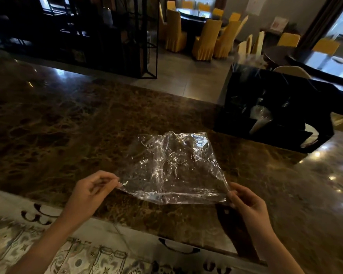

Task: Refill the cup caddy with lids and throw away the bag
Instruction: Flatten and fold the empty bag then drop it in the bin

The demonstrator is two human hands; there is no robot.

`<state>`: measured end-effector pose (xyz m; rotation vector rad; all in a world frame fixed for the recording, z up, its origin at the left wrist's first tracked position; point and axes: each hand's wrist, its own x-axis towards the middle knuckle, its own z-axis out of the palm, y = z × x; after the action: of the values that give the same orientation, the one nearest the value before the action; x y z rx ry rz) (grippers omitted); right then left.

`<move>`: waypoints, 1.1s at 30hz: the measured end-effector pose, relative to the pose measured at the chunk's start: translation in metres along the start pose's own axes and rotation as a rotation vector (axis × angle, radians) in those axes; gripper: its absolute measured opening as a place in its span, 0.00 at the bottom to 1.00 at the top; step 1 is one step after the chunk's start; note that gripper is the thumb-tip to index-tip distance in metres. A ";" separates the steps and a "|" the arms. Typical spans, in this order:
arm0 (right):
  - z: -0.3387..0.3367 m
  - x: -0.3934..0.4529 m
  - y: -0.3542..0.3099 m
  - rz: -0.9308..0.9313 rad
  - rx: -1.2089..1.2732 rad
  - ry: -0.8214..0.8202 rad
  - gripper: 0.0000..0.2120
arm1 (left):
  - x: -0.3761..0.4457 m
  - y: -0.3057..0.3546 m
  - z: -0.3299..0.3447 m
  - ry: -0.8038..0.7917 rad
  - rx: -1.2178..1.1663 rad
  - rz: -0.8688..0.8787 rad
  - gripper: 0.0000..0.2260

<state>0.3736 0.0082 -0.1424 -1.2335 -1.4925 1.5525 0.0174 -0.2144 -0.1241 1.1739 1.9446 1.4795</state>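
Step in hand looks like the second half of the task: the clear plastic bag (pixel 174 167) appears empty and flat, so the refill seems done and disposal is what's left. No lids visible inside it.

Left hand (pixel 91 191): fingers curled, thumb and fingertips pinching the bag's near-left corner. Right hand (pixel 246 202): also curled, pinching the near-right corner. Bag is stretched between the two hands, near edge lifted, the rest spreading away from the hands and lying over the brown marble desk (pixel 57 125).

Cup caddy (pixel 269 113): black, on the desk, well beyond the right hand and off to its right. Clear cups or lids show in its compartments; can't tell which slot holds the lids, too dark.

Next move, as a judgement: gather or crumple the bag into one hand, then carry it to a bin. No bin in view, so that means turning away from the desk. Film is thin and slippery; a loose pinch could let a corner drop.

Yellow-covered chairs (pixel 206 39) far beyond both hands.
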 end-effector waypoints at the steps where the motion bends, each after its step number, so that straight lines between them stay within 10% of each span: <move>1: -0.002 0.000 0.000 0.005 -0.003 -0.009 0.15 | -0.001 0.000 -0.001 -0.020 -0.020 -0.017 0.05; 11: -0.016 0.059 -0.021 0.089 -0.010 0.010 0.11 | 0.077 0.003 -0.021 -0.067 0.166 0.001 0.12; 20: 0.052 0.162 -0.069 0.246 0.101 -0.173 0.08 | 0.182 0.023 0.019 -0.617 0.349 -0.022 0.35; 27: 0.067 0.174 -0.066 0.145 0.012 -0.220 0.12 | 0.192 0.013 0.038 -0.632 0.335 -0.019 0.10; 33: 0.050 0.180 -0.060 0.132 0.037 -0.096 0.11 | 0.189 0.011 0.008 -0.436 0.330 0.015 0.09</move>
<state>0.2553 0.1636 -0.1225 -1.2736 -1.4602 1.7405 -0.0771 -0.0539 -0.0882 1.5038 1.9066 0.8292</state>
